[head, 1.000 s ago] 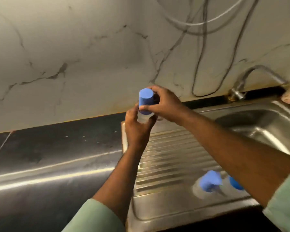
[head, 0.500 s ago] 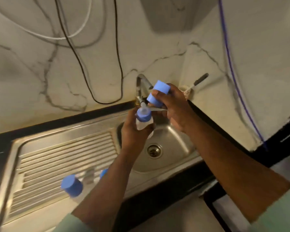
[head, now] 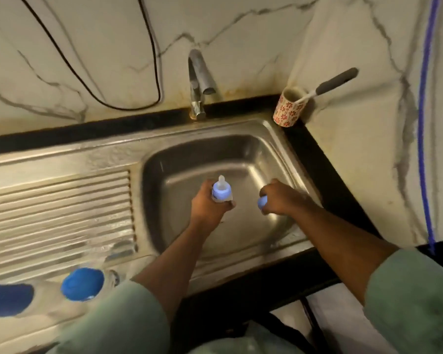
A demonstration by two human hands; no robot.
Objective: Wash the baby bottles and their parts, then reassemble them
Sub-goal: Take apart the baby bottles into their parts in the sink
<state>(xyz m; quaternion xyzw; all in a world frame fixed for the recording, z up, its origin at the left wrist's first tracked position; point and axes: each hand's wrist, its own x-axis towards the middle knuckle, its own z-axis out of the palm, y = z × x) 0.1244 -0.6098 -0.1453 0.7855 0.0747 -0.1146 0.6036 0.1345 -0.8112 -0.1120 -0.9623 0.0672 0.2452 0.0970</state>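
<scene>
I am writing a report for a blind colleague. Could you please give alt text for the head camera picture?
Seen from above, a person's left hand holds a baby bottle with its nipple uncovered over a steel sink, while the right hand grips its blue cap. Two more blue-capped bottles lie on the draining board at left; a tap and a floral cup holding a brush stand behind.
</scene>
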